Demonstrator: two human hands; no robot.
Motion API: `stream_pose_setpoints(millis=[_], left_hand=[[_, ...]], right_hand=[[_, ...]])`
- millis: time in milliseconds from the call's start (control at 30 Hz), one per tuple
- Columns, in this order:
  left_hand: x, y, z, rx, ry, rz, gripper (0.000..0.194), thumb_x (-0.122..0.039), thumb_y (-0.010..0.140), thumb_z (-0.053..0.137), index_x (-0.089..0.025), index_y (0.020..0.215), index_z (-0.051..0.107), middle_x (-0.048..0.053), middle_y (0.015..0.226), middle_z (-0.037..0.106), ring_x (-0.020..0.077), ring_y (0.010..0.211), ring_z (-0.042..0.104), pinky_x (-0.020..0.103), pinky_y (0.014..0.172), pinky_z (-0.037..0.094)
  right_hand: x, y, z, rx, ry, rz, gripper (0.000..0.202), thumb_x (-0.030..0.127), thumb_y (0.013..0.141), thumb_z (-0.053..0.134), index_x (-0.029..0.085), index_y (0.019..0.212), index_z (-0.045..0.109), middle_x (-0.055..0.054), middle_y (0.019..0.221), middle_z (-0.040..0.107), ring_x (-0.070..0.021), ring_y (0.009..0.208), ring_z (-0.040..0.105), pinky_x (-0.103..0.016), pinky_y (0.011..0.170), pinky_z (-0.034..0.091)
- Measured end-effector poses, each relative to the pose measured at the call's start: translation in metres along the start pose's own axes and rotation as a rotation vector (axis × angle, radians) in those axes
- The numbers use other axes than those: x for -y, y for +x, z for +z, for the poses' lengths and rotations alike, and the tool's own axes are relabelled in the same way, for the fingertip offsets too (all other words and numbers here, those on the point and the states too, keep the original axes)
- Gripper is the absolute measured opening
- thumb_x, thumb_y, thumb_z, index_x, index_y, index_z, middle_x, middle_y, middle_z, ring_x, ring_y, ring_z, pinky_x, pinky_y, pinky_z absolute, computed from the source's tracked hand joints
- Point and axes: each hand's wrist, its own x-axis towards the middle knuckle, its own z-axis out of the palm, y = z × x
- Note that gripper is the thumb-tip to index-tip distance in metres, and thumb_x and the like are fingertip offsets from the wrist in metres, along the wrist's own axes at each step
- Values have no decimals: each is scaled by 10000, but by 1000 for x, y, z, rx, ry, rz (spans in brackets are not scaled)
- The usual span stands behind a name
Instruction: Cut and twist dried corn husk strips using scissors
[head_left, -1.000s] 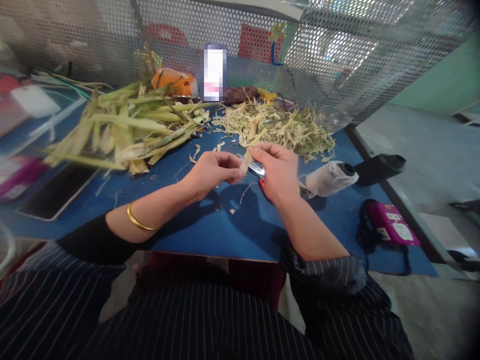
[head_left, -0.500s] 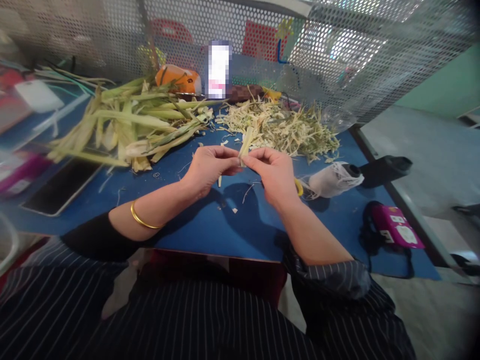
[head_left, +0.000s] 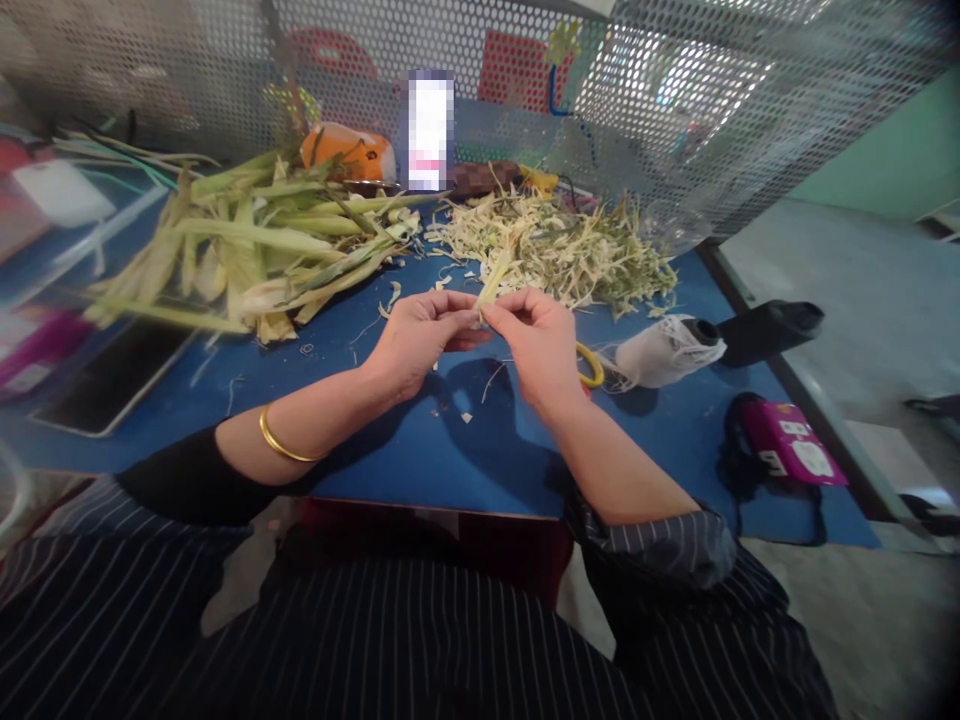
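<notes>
A small pale yellow-green husk piece (head_left: 495,276) stands up between my two hands over the blue table (head_left: 420,460). The fingertips of my left hand (head_left: 420,340) pinch its lower end from the left. From the right, the thumb and fingers of my right hand (head_left: 541,345) close on the same end. My fingertips nearly meet and hide the base of the piece. Behind my left hand lies a heap of long green husks (head_left: 262,235). A pile of shredded husk strips (head_left: 592,250) is behind my right hand.
Yellow-handled scissors (head_left: 592,367), a white thread spool (head_left: 660,352) and a black spool (head_left: 772,333) lie at the right. Nearer the right edge is a magenta box (head_left: 799,443). A dark flat tray (head_left: 120,375) sits left. Perforated metal mesh (head_left: 465,50) rises behind.
The view has shifted slightly. My hands remain together at the husk piece, whose upper end looks more spread. More of the yellow scissor handle shows beside my right hand.
</notes>
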Motion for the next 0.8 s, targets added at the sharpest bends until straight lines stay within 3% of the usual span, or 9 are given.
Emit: stream_pose_setpoints(millis=[267, 500, 800], left_hand=[[4, 1, 3, -34, -34, 4, 84, -200, 796, 652, -146, 857, 633, 1, 778, 678, 92, 682, 656, 239, 722, 526], [10, 1, 6, -99, -54, 3, 70, -183, 798, 642, -166, 831, 583, -23, 744, 629, 60, 665, 593, 204, 696, 499], [9, -1, 5, -150, -121, -31, 69, -188, 750, 673, -180, 748, 604, -26, 764, 599, 68, 706, 555, 203, 718, 499]], right_hand=[[-5, 0, 0, 12, -76, -49, 104, 265, 736, 659, 195, 685, 601, 22, 675, 610, -115, 629, 541, -285, 645, 459], [-11, -3, 4, -34, -180, -73, 104, 288, 750, 653, 194, 730, 611, -8, 778, 639, -150, 768, 579, -327, 761, 465], [-1, -5, 1, -2, -286, -186, 66, 219, 757, 660, 206, 694, 648, -23, 847, 665, -167, 852, 590, -339, 810, 444]])
